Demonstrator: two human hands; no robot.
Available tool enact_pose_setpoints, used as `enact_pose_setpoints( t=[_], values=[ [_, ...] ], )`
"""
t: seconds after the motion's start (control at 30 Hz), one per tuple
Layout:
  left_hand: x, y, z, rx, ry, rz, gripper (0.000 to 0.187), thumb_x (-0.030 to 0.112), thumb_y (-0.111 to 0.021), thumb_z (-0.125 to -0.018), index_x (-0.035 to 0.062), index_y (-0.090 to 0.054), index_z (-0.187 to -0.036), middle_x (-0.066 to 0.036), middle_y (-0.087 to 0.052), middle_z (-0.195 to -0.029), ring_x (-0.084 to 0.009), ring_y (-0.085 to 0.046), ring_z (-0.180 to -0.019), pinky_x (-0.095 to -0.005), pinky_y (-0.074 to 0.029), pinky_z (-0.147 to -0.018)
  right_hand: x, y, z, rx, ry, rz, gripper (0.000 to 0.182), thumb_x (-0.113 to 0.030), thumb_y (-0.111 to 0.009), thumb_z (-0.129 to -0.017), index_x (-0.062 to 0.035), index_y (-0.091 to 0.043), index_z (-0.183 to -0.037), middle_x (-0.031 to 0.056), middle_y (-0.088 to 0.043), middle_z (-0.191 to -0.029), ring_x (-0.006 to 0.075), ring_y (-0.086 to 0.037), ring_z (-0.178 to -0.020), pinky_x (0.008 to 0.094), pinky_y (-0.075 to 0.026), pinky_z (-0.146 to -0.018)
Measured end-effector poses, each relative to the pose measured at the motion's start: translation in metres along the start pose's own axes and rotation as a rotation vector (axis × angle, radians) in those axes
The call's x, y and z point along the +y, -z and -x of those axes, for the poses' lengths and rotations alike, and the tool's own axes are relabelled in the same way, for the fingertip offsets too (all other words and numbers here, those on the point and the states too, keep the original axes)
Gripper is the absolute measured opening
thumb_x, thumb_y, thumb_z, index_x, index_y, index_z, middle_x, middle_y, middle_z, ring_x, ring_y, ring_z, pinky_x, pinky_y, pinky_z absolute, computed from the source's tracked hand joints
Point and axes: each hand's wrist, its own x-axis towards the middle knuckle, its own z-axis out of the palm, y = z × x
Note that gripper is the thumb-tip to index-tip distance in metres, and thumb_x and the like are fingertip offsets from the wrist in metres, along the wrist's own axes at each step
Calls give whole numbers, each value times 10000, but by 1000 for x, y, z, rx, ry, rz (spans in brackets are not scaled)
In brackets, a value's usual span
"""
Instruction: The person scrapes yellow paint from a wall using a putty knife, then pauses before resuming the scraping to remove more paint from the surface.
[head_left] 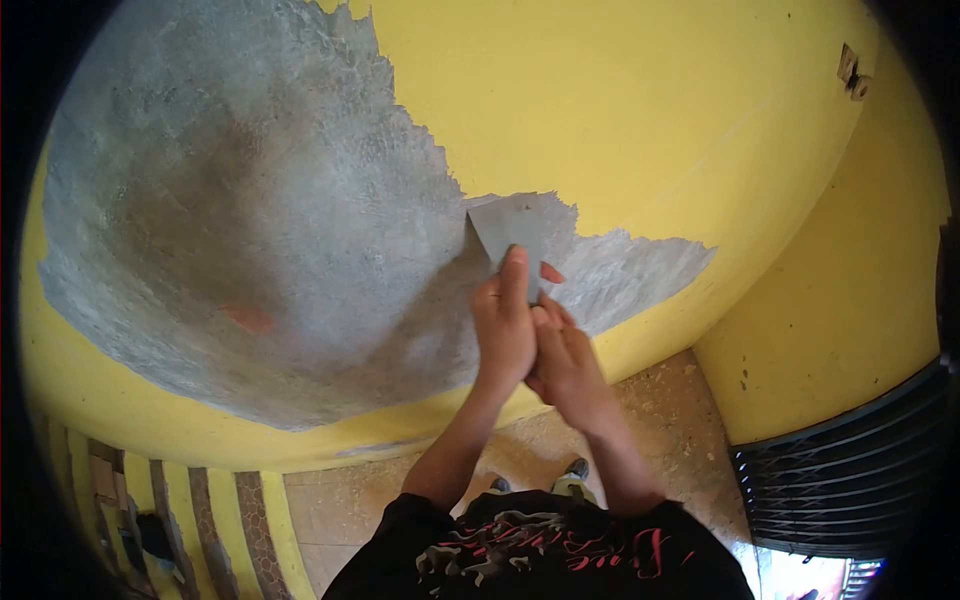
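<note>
A flat grey scraper blade (510,222) lies against the wall at the edge between bare grey plaster (330,200) and yellow paint (620,110). My left hand (505,325) is wrapped round the scraper's lower part, its thumb pressed on the blade. Just right of and below it, my right hand (565,360) is closed round the handle end, touching my left hand. The handle itself is hidden by both hands. The blade's top edge meets the ragged paint line.
Paint flakes lie on the tiled floor (665,420) below the wall. Yellow and brown steps (210,520) are at the lower left. A dark folding metal gate (850,480) stands at the lower right. A small fixture (853,75) sits on the wall at the upper right.
</note>
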Motion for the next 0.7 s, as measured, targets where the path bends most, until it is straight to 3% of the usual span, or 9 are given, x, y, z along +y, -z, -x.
enact_pose_setpoints(
  t=[0.03, 0.07, 0.23, 0.3, 0.43, 0.53, 0.6, 0.63, 0.7],
  values=[
    [0, 5, -4, 7, 3, -19, 531, 428, -405, -1009, -30, -587, -811, -53, -503, -479, -162, -567, -443, -285, -461, -465, 4, -12, -7, 78, 94, 73, 420, -285, -333, -1042, 26, -415, -1312, -50, -415, -619, 23, -322, -422, 178, -265, -387],
    [0, 10, -3, 15, 17, -49, 528, 426, -417, -1004, -35, -576, -802, -59, -487, -471, -181, -562, -427, -301, -470, -452, -7, -12, 1, 17, -90, -37, 435, -281, -331, -1043, 24, -382, -1349, -53, -406, -613, 23, -323, -426, 183, -267, -389],
    [8, 5, 0, -45, 10, -27, 557, 445, -386, -1013, -21, -600, -796, -59, -525, -469, -155, -588, -456, -266, -443, -463, -17, -6, 6, -35, -100, -95, 423, -292, -335, -1048, 11, -390, -1338, -60, -367, -594, 19, -300, -428, 186, -257, -388],
    [6, 8, -1, -14, 20, -57, 557, 444, -387, -1014, -23, -599, -796, -60, -528, -471, -160, -593, -460, -274, -448, -465, -11, -9, 5, 8, -31, -82, 327, -267, -368, -1037, 16, -532, -1055, -3, -471, -682, 35, -389, -476, 212, -314, -434],
    [6, 5, -4, -48, -22, -21, 560, 445, -388, -1014, -23, -601, -794, -56, -526, -470, -156, -589, -461, -275, -450, -466, -15, -1, 4, -53, -41, -46, 332, -266, -371, -1036, 26, -526, -1066, 10, -491, -726, 36, -397, -487, 212, -321, -440],
    [-3, 9, 0, -60, -25, -47, 542, 468, -407, -1002, -22, -569, -837, -44, -496, -482, -163, -591, -480, -281, -475, -480, 1, -3, 5, 35, 7, -61, 348, -278, -384, -1035, 31, -542, -1037, 10, -496, -722, 35, -398, -490, 211, -322, -441],
    [-14, 10, 5, -104, -37, 15, 564, 490, -384, -1002, -33, -578, -916, -47, -542, -525, -155, -603, -508, -270, -468, -480, 6, 6, 8, 20, -19, 22, 357, -321, -361, -1044, -11, -539, -1024, -56, -365, -592, 17, -300, -436, 198, -265, -399],
    [-24, 15, 10, -111, -40, 22, 564, 490, -384, -1002, -33, -578, -916, -47, -542, -525, -155, -603, -508, -270, -468, -480, 13, 13, 13, 26, -14, 30, 357, -321, -361, -1044, -11, -539, -1024, -56, -365, -592, 17, -300, -436, 198, -265, -399],
    [-60, 32, 24, -282, 124, -106, 602, 521, -374, -995, -41, -586, -1033, -87, -636, -700, -173, -652, -674, -290, -495, -566, 45, 36, 36, 69, -206, 92, 371, -350, -386, -1033, -59, -520, -846, -59, -341, -563, 36, -302, -432, 213, -235, -399]
  ],
)
